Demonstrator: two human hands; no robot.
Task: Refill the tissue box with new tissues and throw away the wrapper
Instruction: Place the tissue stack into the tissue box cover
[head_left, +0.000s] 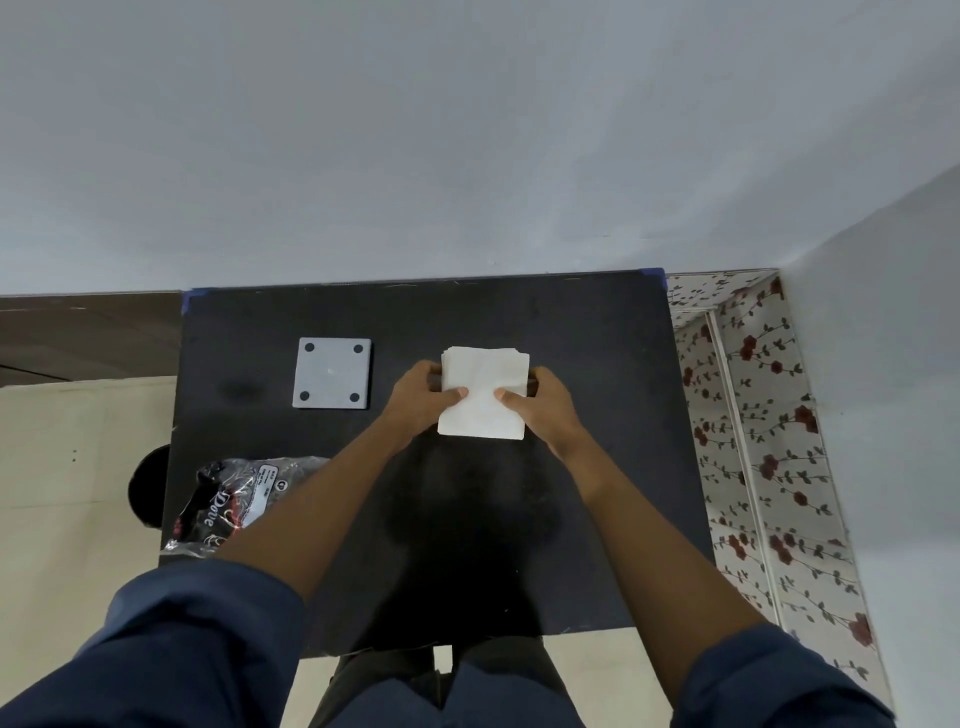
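A pale grey, smooth wall (467, 130) fills the upper part of the view, meeting a side wall on the right whose lower panel (753, 441) is covered in white paper printed with dark red roses and thin leafy stems. The floor (67, 467) at left is cream tile. Against the wall stands a matte black rectangular tabletop (597, 493), its far corners tipped with blue tape.

Two bare forearms reach out from rolled dark blue sleeves (197, 639). On the near left part of the tabletop lies a crumpled clear plastic wrapper (234, 504), glossy, with black and red print and a white label; one forearm hides its right edge. Beside the tabletop's left edge, a round black object (150, 483) shows on the floor; what it is cannot be told.

Toward the far centre, a soft white square stack of tissues (485, 392) is held between both hands. The left hand (421, 397) grips its left edge, thumb pressed on top, fingers curled around the side. The right hand (540, 400) mirrors this on the right edge. A dark edge peeks out under the stack near the fingers; whether that is the tissue box cannot be told.

Left of the stack, well apart from it, lies a flat grey square plate (332, 371) with four dark round dots at its corners.
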